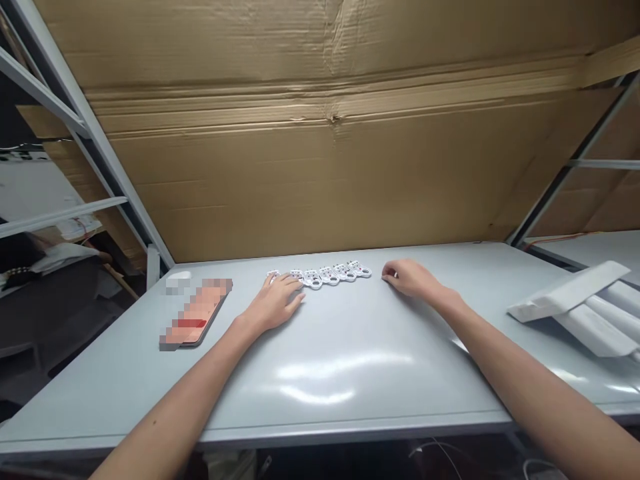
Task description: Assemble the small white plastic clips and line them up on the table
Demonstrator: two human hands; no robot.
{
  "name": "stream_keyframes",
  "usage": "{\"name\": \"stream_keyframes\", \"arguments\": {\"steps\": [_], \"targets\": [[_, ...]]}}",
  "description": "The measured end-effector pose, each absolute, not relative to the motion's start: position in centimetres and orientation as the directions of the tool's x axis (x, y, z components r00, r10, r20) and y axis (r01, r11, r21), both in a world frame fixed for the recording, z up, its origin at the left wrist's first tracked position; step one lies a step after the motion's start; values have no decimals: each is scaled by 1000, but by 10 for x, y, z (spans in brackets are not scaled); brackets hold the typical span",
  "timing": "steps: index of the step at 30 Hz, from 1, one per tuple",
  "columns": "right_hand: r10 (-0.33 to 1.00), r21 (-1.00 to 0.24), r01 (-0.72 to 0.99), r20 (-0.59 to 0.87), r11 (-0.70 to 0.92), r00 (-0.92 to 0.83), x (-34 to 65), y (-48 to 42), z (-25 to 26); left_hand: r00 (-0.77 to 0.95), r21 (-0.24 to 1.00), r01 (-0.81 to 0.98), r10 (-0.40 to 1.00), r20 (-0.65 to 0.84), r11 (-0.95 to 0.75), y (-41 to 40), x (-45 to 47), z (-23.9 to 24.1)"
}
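Several small flat white tags with ring-shaped ends lie in an overlapping row near the back of the table. Over the left end of that row rests my left hand, palm down with its fingers spread, covering part of the tags. Just right of the row is my right hand, set down on the tabletop. Its thumb and index finger curl together into a pinch, and whatever may be between them is hidden.
A phone-like slab and a small white object, both partly blurred out, lie at the left. White box-like pieces are piled at the right. A cardboard wall closes the back of the grey table, with metal posts at both sides.
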State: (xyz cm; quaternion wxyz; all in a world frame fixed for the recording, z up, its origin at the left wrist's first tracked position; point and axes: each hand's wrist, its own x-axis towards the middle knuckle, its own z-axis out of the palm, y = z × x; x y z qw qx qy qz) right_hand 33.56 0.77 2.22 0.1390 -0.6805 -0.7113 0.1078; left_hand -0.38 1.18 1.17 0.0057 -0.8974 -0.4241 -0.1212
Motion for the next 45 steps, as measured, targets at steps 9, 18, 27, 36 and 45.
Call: {"name": "stream_keyframes", "arguments": {"steps": [9, 18, 27, 36, 45], "targets": [[911, -290, 878, 281, 381, -302, 304, -8, 30, 567, 88, 778, 755, 329, -622, 9, 1, 14], [718, -324, 658, 114, 680, -687, 245, -42, 12, 544, 112, 813, 813, 208, -572, 23, -4, 0], [711, -333, 639, 175, 693, -680, 248, -37, 12, 552, 37, 814, 791, 262, -580, 4, 1, 17], [744, -431, 611, 466, 664, -479, 242, -27, -2, 645, 148, 707, 716, 267, -692, -25, 29, 17], [701, -408, 571, 466, 712, -540, 240, -27, -4, 619, 104, 738, 731, 285, -666, -20, 23, 11]]}}
